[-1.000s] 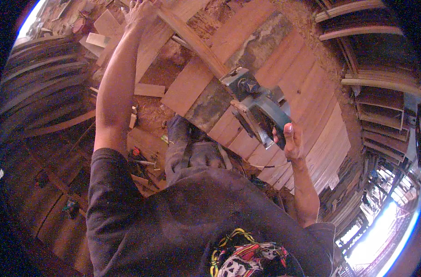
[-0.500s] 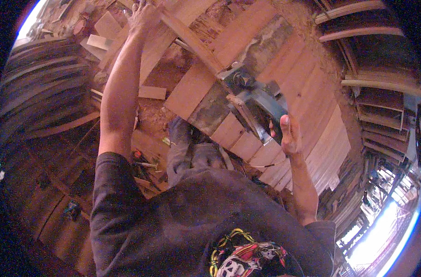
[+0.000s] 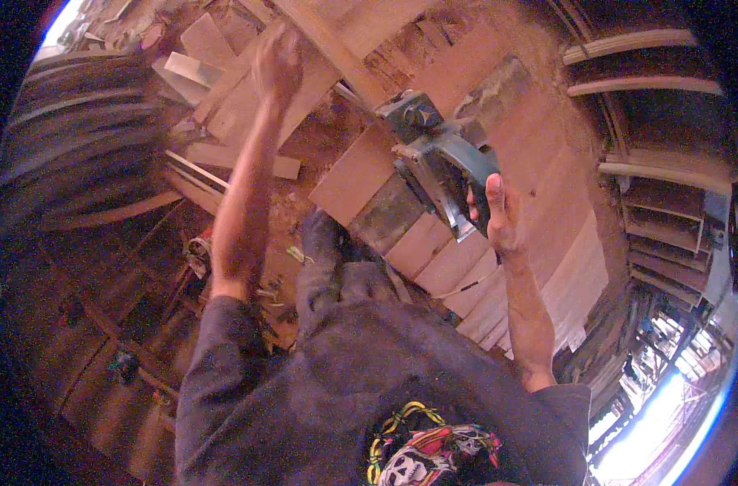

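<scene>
My right hand (image 3: 505, 212) is wrapped round the rear handle of a dark blue-green circular saw (image 3: 462, 158), with the thumb along its side. The saw's metal base plate (image 3: 440, 190) tilts toward me, and its motor end points away to the left. A long narrow wooden strip (image 3: 337, 49) runs from beside the saw toward the top of the view. My left hand (image 3: 278, 69) is above flat boards just left of that strip; motion blurs its fingers, so I cannot tell whether they are closed.
Flat planks (image 3: 547, 194) lie under and right of the saw. A loose board (image 3: 361, 174) is nearer my legs. Offcuts (image 3: 192, 69) sit at the upper left. Stacked timber (image 3: 85, 121) lines the left, wooden racks (image 3: 644, 89) the right. A thin cable (image 3: 466, 287) trails near the saw.
My left hand has come back toward me from the far end of the strip, its fingers no longer spread. The saw in my right hand has shifted slightly away and tilted more.
</scene>
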A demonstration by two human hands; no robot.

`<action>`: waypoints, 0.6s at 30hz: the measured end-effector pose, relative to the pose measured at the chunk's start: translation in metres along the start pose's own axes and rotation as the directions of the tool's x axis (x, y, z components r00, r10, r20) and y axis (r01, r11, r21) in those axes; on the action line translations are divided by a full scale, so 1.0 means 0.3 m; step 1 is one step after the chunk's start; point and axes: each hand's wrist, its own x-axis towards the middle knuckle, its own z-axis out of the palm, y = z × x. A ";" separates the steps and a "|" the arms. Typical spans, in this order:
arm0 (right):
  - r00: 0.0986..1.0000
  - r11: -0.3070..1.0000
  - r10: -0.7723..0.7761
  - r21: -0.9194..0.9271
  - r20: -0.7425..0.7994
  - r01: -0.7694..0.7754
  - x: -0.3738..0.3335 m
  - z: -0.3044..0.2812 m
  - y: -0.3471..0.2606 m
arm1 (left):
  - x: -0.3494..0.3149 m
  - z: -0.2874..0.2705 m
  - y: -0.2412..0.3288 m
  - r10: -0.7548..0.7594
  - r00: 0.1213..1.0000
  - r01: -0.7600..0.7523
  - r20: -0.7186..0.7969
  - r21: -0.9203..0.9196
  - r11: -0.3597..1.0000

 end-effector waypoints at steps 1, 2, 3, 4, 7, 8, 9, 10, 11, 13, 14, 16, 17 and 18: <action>1.000 1.000 -0.006 -0.003 0.010 0.006 0.023 0.018 -0.015 | -0.112 0.001 -0.089 -0.049 0.998 0.049 -0.034 0.002 0.999; 1.000 1.000 -0.005 0.001 0.005 0.005 0.040 0.029 -0.027 | -0.256 -0.008 -0.043 -0.232 0.968 0.216 -0.091 -0.157 0.964; 1.000 1.000 -0.009 0.010 0.010 0.009 0.058 0.045 -0.045 | -0.411 -0.028 -0.036 -0.340 0.939 0.304 -0.048 -0.340 0.890; 1.000 1.000 -0.009 0.015 0.002 0.008 0.070 0.054 -0.054 | -0.519 -0.092 0.084 -0.429 0.901 0.430 0.068 -0.273 0.860; 1.000 1.000 -0.026 -0.018 -0.004 0.025 0.110 0.080 -0.080 | -0.827 -0.179 0.237 -0.381 0.863 0.465 0.332 -0.228 0.855; 1.000 1.000 -0.025 -0.003 -0.009 0.025 0.128 0.088 -0.079 | -0.875 -0.204 0.284 -0.293 0.763 0.493 0.576 -0.225 0.840; 1.000 1.000 -0.026 0.009 -0.013 0.026 0.149 0.097 -0.078 | -0.920 -0.207 0.324 -0.218 0.636 0.522 0.741 -0.205 0.828; 0.999 0.999 -0.027 0.022 -0.017 0.027 0.169 0.108 -0.079 | -0.953 -0.186 0.333 -0.037 0.446 0.482 0.894 -0.206 0.852; 0.999 0.999 -0.031 0.016 -0.023 0.031 0.185 0.119 -0.087 | -0.979 -0.163 0.344 0.139 0.207 0.438 0.968 -0.219 0.872; 0.999 0.999 -0.039 0.000 -0.034 0.039 0.211 0.143 -0.119 | -1.006 -0.140 0.430 0.320 0.121 0.289 0.939 -0.342 0.894; 0.999 0.999 -0.042 -0.008 -0.030 0.042 0.224 0.150 -0.133 | -1.040 -0.115 0.464 0.363 0.126 0.321 0.923 -0.385 0.866; 0.999 0.999 -0.036 -0.037 -0.024 0.035 0.253 0.165 -0.166 | -1.125 -0.069 0.520 0.453 0.090 0.357 0.887 -0.454 0.816; 0.997 0.999 -0.050 0.003 0.050 0.050 0.306 0.220 -0.138 | -1.170 -0.051 0.488 0.415 0.078 0.340 0.907 -0.415 0.844; 0.998 0.999 -0.049 0.002 0.035 0.049 0.319 0.222 -0.144 | -1.201 -0.036 0.500 0.457 0.026 0.326 0.889 -0.440 0.837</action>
